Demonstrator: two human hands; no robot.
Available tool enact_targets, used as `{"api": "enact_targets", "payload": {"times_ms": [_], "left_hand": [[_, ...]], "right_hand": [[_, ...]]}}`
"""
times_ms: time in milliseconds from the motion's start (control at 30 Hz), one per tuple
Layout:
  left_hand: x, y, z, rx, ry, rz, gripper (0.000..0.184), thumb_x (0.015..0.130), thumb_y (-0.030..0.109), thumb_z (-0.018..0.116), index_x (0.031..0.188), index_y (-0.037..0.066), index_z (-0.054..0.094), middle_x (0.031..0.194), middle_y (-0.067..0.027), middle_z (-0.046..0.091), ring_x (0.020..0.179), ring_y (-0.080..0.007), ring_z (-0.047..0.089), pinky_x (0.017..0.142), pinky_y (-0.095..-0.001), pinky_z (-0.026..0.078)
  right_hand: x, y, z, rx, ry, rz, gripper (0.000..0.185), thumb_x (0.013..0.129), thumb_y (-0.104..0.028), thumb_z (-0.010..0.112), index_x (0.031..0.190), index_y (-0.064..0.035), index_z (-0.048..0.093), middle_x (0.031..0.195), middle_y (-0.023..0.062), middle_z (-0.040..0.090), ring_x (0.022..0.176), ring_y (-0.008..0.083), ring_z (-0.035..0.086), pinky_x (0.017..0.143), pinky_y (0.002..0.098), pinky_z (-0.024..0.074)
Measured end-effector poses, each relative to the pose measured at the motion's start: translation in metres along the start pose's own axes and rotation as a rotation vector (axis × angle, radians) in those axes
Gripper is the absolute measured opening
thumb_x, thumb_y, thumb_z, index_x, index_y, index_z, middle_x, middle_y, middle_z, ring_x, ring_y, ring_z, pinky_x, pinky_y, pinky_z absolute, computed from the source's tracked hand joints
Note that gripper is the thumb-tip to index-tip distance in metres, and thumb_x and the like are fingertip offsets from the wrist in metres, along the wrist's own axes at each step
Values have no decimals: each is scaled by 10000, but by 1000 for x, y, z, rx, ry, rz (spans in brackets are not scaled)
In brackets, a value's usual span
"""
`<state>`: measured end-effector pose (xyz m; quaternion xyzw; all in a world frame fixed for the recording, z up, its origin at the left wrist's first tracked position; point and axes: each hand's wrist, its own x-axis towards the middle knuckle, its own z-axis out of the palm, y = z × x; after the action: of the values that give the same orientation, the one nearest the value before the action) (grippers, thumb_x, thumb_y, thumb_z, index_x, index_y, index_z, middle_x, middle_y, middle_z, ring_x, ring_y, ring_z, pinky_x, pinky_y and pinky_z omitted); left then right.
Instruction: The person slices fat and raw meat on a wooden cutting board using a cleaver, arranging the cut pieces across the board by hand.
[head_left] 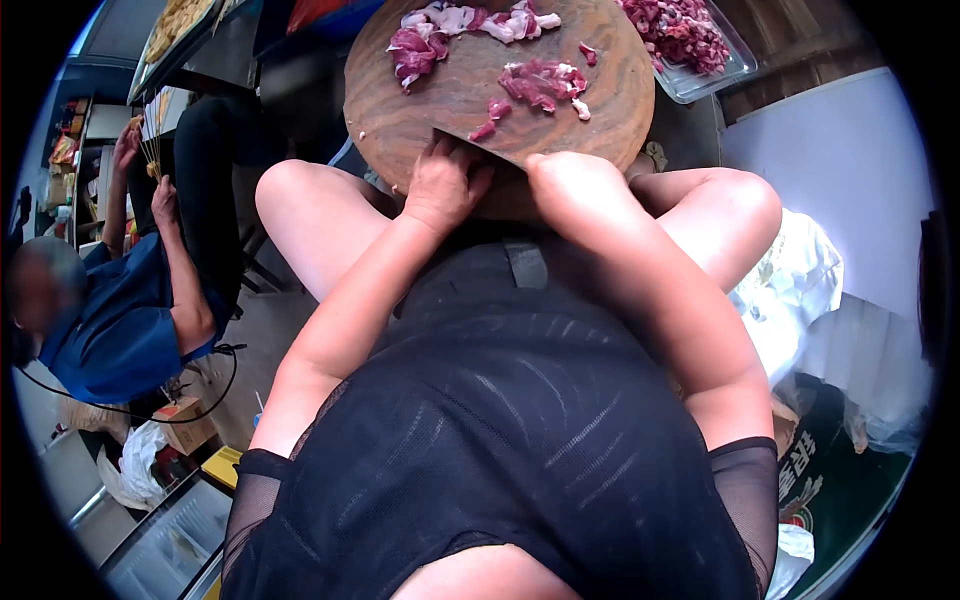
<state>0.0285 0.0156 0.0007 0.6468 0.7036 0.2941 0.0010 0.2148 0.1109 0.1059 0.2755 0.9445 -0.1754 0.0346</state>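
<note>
My right hand (578, 188) is closed around the handle end of a cleaver (492, 154), whose dark blade slants up to the left over the near edge of a round wooden chopping block (400, 130). Right behind the blade, my left hand (445, 186) has its fingers curled down at the block; the blade partly hides the fingertips, and what they grip is not visible. Just beyond the blade lie small strips of red meat (490, 122). A larger piece of sliced meat (543, 84) rests farther right, and a long pale-and-red piece (475, 20) lies at the far side.
A clear tray of cut meat (690, 45) stands to the block's right. On the left a seated person in a blue shirt (130, 320) holds thin skewers (152, 140). A tray of pale food (178, 28) is at the upper left. A white bag (800, 280) sits at right.
</note>
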Motion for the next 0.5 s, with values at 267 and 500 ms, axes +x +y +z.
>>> {"api": "enact_targets", "payload": {"times_ms": [267,500], "left_hand": [[3,5,-21,-84,-191,-151,158,784,143,669,923,68,664,948,-167,641,902,-367,617,798,-456,521],[66,14,-19,-484,-119,-244,502,773,-57,603,1259,71,593,1113,-174,661,1015,-325,651,905,-386,521]], "right_hand": [[26,3,-18,37,-163,21,236,852,-144,533,925,-47,735,949,180,718,936,331,699,803,444,560],[-12,68,-9,197,284,304,283,932,-252,542,1041,-11,643,861,247,666,829,413,654,748,503,506]]}}
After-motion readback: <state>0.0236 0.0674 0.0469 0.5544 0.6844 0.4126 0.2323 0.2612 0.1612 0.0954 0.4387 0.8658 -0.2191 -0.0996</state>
